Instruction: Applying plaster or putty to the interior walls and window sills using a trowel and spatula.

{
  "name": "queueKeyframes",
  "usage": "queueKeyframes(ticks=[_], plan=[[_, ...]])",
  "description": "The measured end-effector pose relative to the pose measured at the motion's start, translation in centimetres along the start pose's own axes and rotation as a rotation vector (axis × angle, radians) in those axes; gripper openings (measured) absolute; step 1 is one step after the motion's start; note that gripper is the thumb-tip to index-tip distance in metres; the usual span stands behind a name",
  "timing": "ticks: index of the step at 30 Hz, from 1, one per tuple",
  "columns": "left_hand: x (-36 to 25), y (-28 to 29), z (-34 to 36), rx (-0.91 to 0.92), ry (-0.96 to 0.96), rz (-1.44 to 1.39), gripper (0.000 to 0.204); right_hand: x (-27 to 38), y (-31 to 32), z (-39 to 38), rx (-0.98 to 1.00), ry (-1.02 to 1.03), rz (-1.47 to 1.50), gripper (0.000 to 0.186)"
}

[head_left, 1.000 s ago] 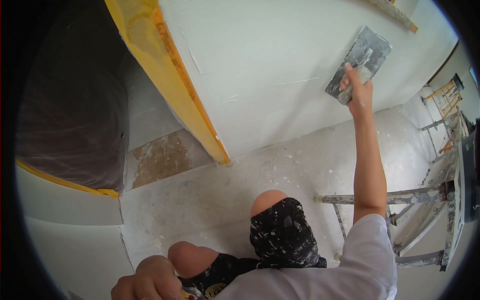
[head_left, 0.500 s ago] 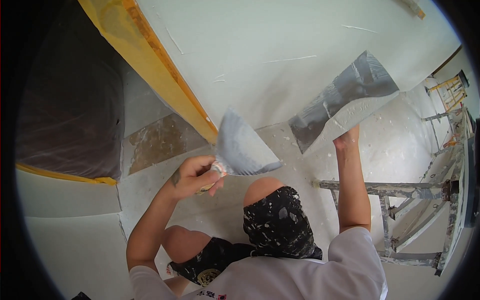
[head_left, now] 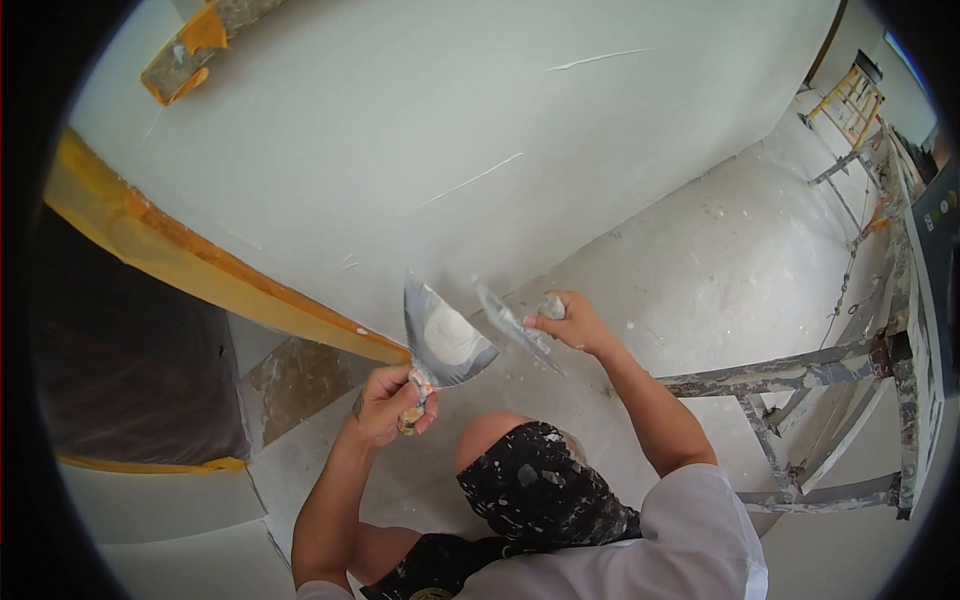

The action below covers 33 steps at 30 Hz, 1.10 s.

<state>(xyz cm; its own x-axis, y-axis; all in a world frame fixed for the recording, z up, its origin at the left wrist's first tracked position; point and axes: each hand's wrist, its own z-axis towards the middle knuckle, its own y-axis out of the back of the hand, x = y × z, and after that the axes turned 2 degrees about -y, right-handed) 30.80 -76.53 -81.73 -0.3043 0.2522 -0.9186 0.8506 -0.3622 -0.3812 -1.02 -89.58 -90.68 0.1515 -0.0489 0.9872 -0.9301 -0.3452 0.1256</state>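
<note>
My left hand [head_left: 385,408] is closed round the handle of a wide, fan-shaped putty knife [head_left: 419,302]. A round mound of white putty [head_left: 450,335] lies on its grey blade. Just to the right, my right hand [head_left: 570,322] grips a plastering trowel [head_left: 499,313] by its handle, with the blade seen nearly edge-on. The two blades are close together near the foot of the pale wall [head_left: 390,130]; whether they touch I cannot tell. Thin white ridges [head_left: 472,180] show on that wall.
Orange and yellow masking [head_left: 235,265] runs along the wall's left edge, beside dark plastic sheeting [head_left: 120,350]. At the right stands a paint-spattered metal trestle [head_left: 780,372], with a yellow ladder [head_left: 850,105] farther off. A brown patch [head_left: 300,385] marks the floor at left.
My right hand has drawn the trowel in from the far right toward the putty knife and tilted it. A white mound now shows on the knife's blade. The view has turned rightward.
</note>
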Motion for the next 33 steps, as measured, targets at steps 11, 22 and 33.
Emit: queueKeyframes(ticks=[11, 22, 33], plan=[[3.1, 2.1, -5.5, -0.195, 0.096, 0.05, 0.04, -20.3, 16.4, 13.4, -0.795, -0.349, 1.285, 0.027], [4.3, 0.2, -5.9, -0.45, 0.188, -0.007, 0.042, -25.9, 15.7, 19.0, -0.709, -0.355, 1.417, 0.027], [5.6, 1.0, -7.1, -0.456, 0.181, -0.099, 0.04, -7.4, 32.3, 20.2, -0.72, -0.06, 1.096, 0.028]])
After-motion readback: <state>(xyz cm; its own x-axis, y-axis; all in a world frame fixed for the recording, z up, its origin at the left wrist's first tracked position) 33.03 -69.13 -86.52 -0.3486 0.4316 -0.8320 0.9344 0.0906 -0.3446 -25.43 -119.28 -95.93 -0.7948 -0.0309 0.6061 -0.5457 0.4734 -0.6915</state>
